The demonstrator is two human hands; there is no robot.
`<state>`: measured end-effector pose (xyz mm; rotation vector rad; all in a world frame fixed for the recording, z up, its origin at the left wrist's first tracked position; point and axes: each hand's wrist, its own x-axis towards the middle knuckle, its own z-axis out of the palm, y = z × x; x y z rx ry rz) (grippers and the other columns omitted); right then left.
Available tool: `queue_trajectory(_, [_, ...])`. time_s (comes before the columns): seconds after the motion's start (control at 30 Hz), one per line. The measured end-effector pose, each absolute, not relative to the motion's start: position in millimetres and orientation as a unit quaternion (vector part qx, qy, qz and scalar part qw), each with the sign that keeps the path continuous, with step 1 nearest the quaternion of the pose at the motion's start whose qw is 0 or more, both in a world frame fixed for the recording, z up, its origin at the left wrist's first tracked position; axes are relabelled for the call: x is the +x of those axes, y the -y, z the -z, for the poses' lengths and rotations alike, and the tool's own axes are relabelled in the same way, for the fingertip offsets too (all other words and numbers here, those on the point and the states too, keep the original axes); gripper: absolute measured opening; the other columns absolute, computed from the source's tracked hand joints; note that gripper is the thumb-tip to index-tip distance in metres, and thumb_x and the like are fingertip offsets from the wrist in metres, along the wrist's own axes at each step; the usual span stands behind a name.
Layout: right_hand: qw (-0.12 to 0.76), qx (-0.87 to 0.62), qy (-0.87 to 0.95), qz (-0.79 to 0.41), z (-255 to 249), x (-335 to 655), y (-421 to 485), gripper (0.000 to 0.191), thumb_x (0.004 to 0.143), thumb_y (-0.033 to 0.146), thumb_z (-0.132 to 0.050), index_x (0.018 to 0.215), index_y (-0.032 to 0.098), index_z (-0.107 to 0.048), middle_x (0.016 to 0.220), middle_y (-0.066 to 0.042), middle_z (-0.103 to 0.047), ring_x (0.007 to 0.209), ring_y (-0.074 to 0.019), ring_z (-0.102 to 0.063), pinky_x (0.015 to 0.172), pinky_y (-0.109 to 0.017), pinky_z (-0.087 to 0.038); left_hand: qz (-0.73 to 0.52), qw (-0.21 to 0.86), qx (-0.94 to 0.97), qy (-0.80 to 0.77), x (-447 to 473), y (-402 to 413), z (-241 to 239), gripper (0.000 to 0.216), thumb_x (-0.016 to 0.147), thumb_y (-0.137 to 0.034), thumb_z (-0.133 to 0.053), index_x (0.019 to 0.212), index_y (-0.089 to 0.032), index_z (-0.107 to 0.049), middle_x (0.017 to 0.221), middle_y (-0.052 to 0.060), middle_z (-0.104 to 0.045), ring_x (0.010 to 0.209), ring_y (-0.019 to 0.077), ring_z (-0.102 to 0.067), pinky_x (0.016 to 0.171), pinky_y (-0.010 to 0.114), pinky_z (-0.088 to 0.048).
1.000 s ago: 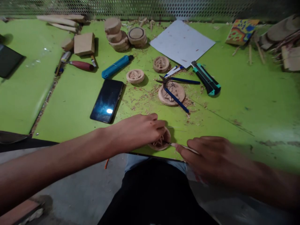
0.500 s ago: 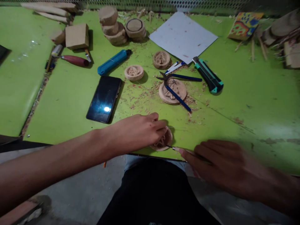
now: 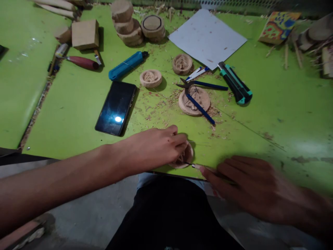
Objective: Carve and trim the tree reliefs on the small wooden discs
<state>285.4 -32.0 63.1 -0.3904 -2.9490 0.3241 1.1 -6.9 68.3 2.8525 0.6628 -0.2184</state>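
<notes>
At the near edge of the green table lies a small round wood carving (image 3: 189, 152) with a raised rim. My left hand (image 3: 165, 146) is closed on its left side and hides much of it. My right hand (image 3: 244, 184) grips a thin carving tool (image 3: 198, 166) with a pale handle; its dark tip reaches the lower right inside of the carving's rim. Beyond my hands a larger round carving (image 3: 183, 104) sits with blue-handled pliers (image 3: 200, 107) lying open across it. Two smaller round carvings (image 3: 151, 78) (image 3: 182, 64) rest farther back.
Left of the carvings are a phone (image 3: 116, 108), a blue cutter (image 3: 127, 65) and a red-handled tool (image 3: 82, 62). A green-black utility knife (image 3: 236, 85) lies right, near white paper (image 3: 207, 38). Wood discs (image 3: 122, 12), a wood block (image 3: 84, 34) and shavings are farther back.
The whole view has shifted slightly. Both hands keep nearly the same pose, with the tool tip still at the carving's inner rim.
</notes>
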Motion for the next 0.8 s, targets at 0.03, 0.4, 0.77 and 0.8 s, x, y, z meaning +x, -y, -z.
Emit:
queue_trajectory(0.03, [0.071, -0.127, 0.983, -0.108, -62.0, 285.2, 31.8, 0.026, 0.104, 0.004, -0.043, 0.126, 0.007, -0.056, 0.087, -0.002, -0.057, 0.072, -0.018, -0.051, 0.067, -0.036, -0.037, 0.068, 0.104, 0.966, -0.226, 0.9, 7.2, -68.2, 0.021, 0.097, -0.009, -0.062, 0.116, -0.013, -0.071, 0.137, 0.014, -0.065, 0.11, 0.0269, -0.063, 0.081, 0.035, -0.054])
queue_trajectory(0.4, [0.073, -0.117, 0.985, -0.103, -62.8, 288.7, 29.7, 0.026, 0.106, 0.006, -0.039, 0.124, 0.008, -0.058, 0.087, -0.002, -0.058, 0.072, -0.0175, -0.05, 0.069, -0.035, -0.036, 0.099, 0.091, 0.966, -0.222, 3.3, 7.1, -71.1, 0.02, 0.101, -0.011, -0.057, 0.112, -0.016, -0.073, 0.14, 0.011, -0.064, 0.113, 0.0265, -0.062, 0.082, 0.035, -0.054])
queue_trajectory(0.77, [0.074, -0.117, 0.984, -0.11, -58.9, 288.9, 29.2, 0.024, 0.105, 0.006, -0.045, 0.125, 0.007, -0.058, 0.09, -0.005, -0.057, 0.075, -0.0195, -0.05, 0.069, -0.038, -0.037, 0.056, 0.088, 0.968, -0.228, -0.5, 11.1, -67.1, 0.017, 0.098, -0.009, -0.06, 0.104, -0.014, -0.075, 0.14, 0.012, -0.063, 0.112, 0.0278, -0.061, 0.084, 0.037, -0.05])
queue_trajectory(0.8, [0.075, -0.117, 0.984, -0.111, -58.7, 288.5, 30.0, 0.024, 0.105, 0.007, -0.046, 0.126, 0.007, -0.058, 0.09, -0.005, -0.057, 0.076, -0.0199, -0.05, 0.069, -0.038, -0.037, 0.053, 0.087, 0.968, -0.228, -0.4, 11.8, -67.7, 0.017, 0.098, -0.009, -0.059, 0.102, -0.013, -0.075, 0.141, 0.011, -0.063, 0.112, 0.0277, -0.061, 0.084, 0.037, -0.049])
